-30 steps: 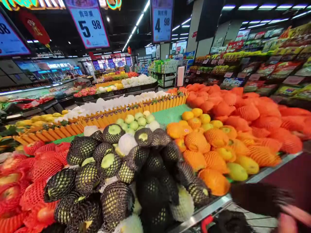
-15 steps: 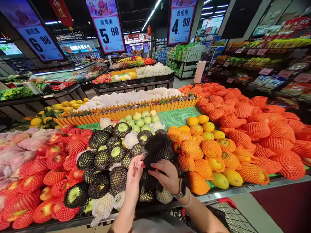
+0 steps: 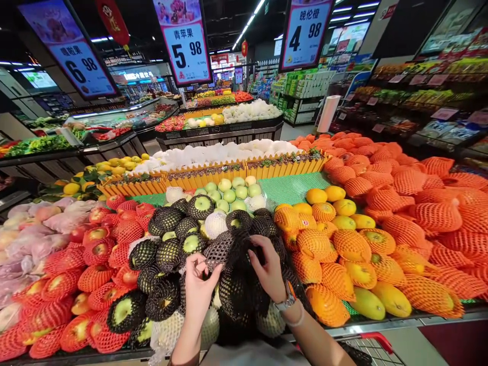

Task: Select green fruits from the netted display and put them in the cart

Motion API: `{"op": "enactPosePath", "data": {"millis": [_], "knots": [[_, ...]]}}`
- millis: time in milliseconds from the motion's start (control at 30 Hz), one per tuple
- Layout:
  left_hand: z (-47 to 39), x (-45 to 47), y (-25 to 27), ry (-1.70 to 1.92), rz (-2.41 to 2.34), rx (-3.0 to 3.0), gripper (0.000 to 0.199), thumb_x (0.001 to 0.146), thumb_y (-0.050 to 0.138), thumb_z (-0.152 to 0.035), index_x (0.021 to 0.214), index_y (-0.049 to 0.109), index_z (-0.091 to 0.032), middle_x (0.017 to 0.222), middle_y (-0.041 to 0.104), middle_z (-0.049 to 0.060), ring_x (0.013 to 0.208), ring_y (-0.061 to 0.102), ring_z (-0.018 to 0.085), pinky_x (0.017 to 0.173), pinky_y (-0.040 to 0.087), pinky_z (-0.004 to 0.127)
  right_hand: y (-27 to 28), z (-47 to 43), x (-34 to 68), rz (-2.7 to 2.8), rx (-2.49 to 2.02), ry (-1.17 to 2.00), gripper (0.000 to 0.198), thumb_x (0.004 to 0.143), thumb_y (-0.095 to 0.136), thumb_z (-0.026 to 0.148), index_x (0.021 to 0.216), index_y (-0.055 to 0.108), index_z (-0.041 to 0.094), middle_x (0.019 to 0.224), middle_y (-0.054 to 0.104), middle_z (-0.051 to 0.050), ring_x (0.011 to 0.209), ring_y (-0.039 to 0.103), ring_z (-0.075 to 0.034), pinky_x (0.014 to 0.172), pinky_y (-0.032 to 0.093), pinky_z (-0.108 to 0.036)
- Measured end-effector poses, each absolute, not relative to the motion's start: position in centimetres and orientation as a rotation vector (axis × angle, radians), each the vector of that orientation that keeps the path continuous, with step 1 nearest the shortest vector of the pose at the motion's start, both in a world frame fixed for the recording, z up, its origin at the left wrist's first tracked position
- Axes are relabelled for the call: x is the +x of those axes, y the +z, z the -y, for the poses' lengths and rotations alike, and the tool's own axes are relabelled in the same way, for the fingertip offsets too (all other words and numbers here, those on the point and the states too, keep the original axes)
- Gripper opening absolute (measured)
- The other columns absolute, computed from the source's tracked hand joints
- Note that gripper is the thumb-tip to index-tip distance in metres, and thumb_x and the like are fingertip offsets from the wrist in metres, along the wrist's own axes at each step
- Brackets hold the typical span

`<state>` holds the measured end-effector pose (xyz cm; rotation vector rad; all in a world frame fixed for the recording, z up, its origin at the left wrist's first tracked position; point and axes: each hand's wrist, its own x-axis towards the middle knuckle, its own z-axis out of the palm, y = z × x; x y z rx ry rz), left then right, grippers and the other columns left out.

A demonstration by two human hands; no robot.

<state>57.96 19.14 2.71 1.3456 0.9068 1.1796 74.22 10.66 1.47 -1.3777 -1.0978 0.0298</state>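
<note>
Back from the table's front edge (image 3: 404,324), above netted apples (image 3: 168,255), your left hand (image 3: 201,284) pinches the black mesh sleeve (image 3: 219,251), your right hand (image 3: 270,269) curls beside it, grip unclear, so spread the mesh gently.

There're 2 hands (image 3: 200,282) (image 3: 270,272), 1 wristwatch (image 3: 285,304), 3 lg price screens (image 3: 183,48), 2 red lanterns (image 3: 112,23) & 1 wht roll (image 3: 329,115).

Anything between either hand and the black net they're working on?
Nothing visible. The black net is between the two hands: left hand fingertips at its left end, right hand by its dark right end. Netted fruit lies beneath, not in the way. Grip unclear.
</note>
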Motion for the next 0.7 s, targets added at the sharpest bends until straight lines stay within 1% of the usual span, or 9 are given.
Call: {"op": "enactPosePath", "data": {"millis": [133,267,367,433,500,533,600,667,700], "knots": [[-19.6,57.4,1.7,1.178,-0.914,1.399,0.044,0.063,0.087,-0.028,0.082,0.047,-0.024,0.069,0.049,-0.008,0.059,0.046,0.011,0.060,0.037,0.020,1.0,-11.3,75.8,1.133,-1.369,0.211,0.020,0.091,0.045,0.013,0.092,0.063,0.022,0.091,0.066,-0.005,0.087,0.062,-0.020,0.077,0.052,-0.033],[-19.7,56.7,0.7,1.035,-0.908,1.460,0.041,0.064,0.087,-0.031,0.076,0.048,-0.023,0.065,0.043,-0.008,0.060,0.044,0.012,0.060,0.036,0.021,1.0,-11.9,76.4,1.227,-1.337,0.340,0.022,0.089,0.045,0.016,0.069,0.052,0.022,0.075,0.058,-0.002,0.071,0.054,-0.017,0.064,0.047,-0.028],[-19.2,56.5,0.6,1.000,-0.909,1.440,0.039,0.065,0.086,-0.029,0.070,0.048,-0.023,0.061,0.037,-0.009,0.055,0.037,0.011,0.055,0.032,0.021,0.9,-12.4,76.7,1.199,-1.295,0.537,0.022,0.095,0.044,0.028,0.075,0.051,0.022,0.070,0.056,0.000,0.063,0.053,-0.014,0.059,0.046,-0.026],[-18.7,56.5,0.7,1.067,-0.868,1.308,0.036,0.066,0.084,-0.028,0.071,0.049,-0.022,0.063,0.039,-0.007,0.056,0.036,0.010,0.054,0.032,0.020,0.8,-12.7,76.9,1.173,-1.267,0.749,0.024,0.098,0.044,0.038,0.082,0.053,0.021,0.061,0.053,0.004,0.048,0.048,-0.011,0.047,0.041,-0.023],[-18.2,56.4,0.7,1.077,-0.755,1.090,0.034,0.064,0.083,-0.027,0.073,0.050,-0.022,0.065,0.041,-0.006,0.057,0.039,0.010,0.054,0.033,0.020,0.8,-12.7,77.1,1.198,-1.267,0.867,0.030,0.095,0.052,0.048,0.083,0.056,0.020,0.054,0.048,0.007,0.040,0.041,-0.009,0.040,0.034,-0.021],[-18.1,56.2,0.6,1.047,-0.694,0.985,0.033,0.063,0.082,-0.026,0.073,0.051,-0.022,0.065,0.042,-0.006,0.059,0.042,0.011,0.055,0.035,0.021,0.9,-12.6,77.2,1.245,-1.271,0.858,0.033,0.092,0.057,0.051,0.080,0.059,0.020,0.055,0.049,0.007,0.043,0.042,-0.009,0.042,0.036,-0.021],[-18.0,55.8,0.1,0.974,-0.625,0.862,0.032,0.060,0.080,-0.026,0.068,0.050,-0.021,0.064,0.044,-0.004,0.062,0.047,0.013,0.057,0.039,0.023,1.2,-12.2,77.4,1.390,-1.238,0.801,0.037,0.089,0.062,0.052,0.072,0.063,0.019,0.063,0.057,0.002,0.059,0.054,-0.013,0.055,0.046,-0.025],[-18.1,55.3,-0.7,0.941,-0.643,0.898,0.035,0.061,0.082,-0.030,0.059,0.048,-0.020,0.060,0.043,-0.003,0.060,0.047,0.014,0.058,0.040,0.024,1.5,-11.7,77.7,1.546,-1.172,0.751,0.037,0.093,0.059,0.048,0.070,0.067,0.020,0.071,0.065,-0.002,0.073,0.060,-0.016,0.068,0.051,-0.028],[-18.2,55.1,-1.2,0.933,-0.661,0.964,0.039,0.061,0.083,-0.033,0.055,0.047,-0.019,0.057,0.042,-0.004,0.056,0.044,0.012,0.056,0.039,0.024,1.5,-11.4,77.8,1.596,-1.158,0.748,0.037,0.094,0.057,0.045,0.070,0.068,0.020,0.072,0.067,-0.002,0.074,0.061,-0.016,0.070,0.052,-0.028]]}}
